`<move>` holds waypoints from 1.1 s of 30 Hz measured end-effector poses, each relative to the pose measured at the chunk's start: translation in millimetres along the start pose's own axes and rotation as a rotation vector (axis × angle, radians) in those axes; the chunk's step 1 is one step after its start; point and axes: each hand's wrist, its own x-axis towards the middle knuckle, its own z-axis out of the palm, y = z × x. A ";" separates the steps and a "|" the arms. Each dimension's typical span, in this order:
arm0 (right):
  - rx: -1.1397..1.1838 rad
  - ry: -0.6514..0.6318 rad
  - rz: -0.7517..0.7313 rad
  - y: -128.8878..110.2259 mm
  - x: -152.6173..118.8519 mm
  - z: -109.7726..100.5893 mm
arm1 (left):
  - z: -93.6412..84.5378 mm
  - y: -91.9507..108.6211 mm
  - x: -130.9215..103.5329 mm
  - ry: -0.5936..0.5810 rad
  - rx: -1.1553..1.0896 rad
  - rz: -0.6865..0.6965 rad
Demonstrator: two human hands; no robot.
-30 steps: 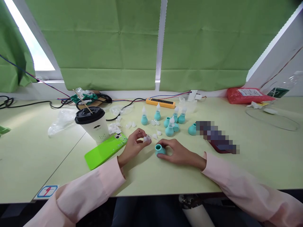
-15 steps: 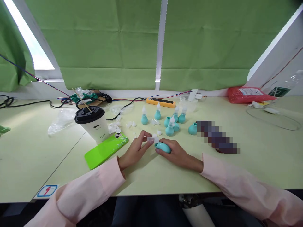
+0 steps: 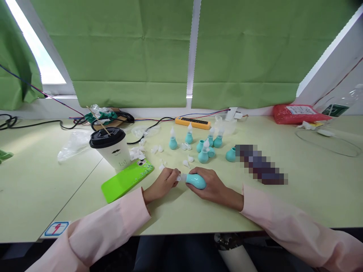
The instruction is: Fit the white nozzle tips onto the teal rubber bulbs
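My right hand [image 3: 210, 183] is wrapped round a teal squeeze bulb [image 3: 196, 181], which lies on its side with its mouth to the left. In my left hand [image 3: 166, 180] the fingers pinch a clear plastic nozzle [image 3: 183, 177]. The nozzle meets the bulb's mouth; how deep it sits I cannot tell. Just beyond my hands lie small white tips [image 3: 186, 163]. Several teal bulbs stand further back, some with clear and white tops, such as one bulb [image 3: 203, 155] near the middle. Another teal bulb [image 3: 231, 155] stands topless to the right.
A lidded paper cup [image 3: 113, 151] stands at the left, behind a green phone case [image 3: 127, 181]. White scraps [image 3: 137, 153] lie beside the cup. An orange power strip [image 3: 193, 122] is at the back, with a red package [image 3: 297, 114] at the back right. A pixelated dark object [image 3: 261, 166] lies right.
My left hand has come down and brought the clear nozzle to the bulb's mouth. In my right hand the bulb is now more level. A white tip behind my left fingers has come into view.
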 end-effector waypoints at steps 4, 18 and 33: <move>-0.133 -0.037 -0.117 6.9 -4.0 4.1 | 3.7 2.8 -1.4 0.027 -0.013 -0.008; 0.480 -0.160 0.313 -8.9 6.5 -4.8 | 12.6 0.5 -6.0 0.169 0.135 0.053; 0.826 -0.537 0.458 -6.6 13.9 -14.7 | 5.3 10.0 -6.1 -0.018 0.115 0.108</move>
